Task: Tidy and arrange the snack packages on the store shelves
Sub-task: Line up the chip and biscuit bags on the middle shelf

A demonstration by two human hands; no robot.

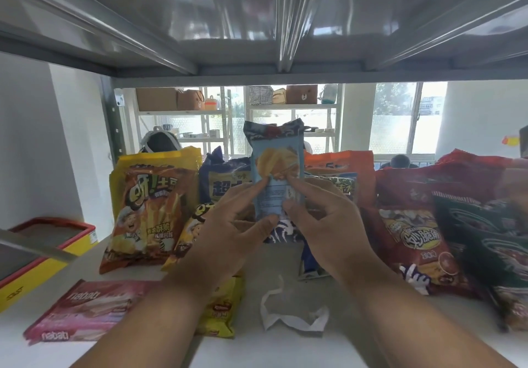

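Both hands, left hand (228,224) and right hand (323,219), pinched light blue chip bag (275,173) upright mid-shelf; bag stuck up past the fingertips, just beyond pink wafer pack (85,307) near left.

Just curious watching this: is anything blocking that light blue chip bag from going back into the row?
Somewhat. Both hands, left hand and right hand, hold the light blue bag upright above the shelf. The dark blue bag and orange bag crowd the row behind it.

Left hand (228,224), right hand (323,224), bare forearms, no sleeves
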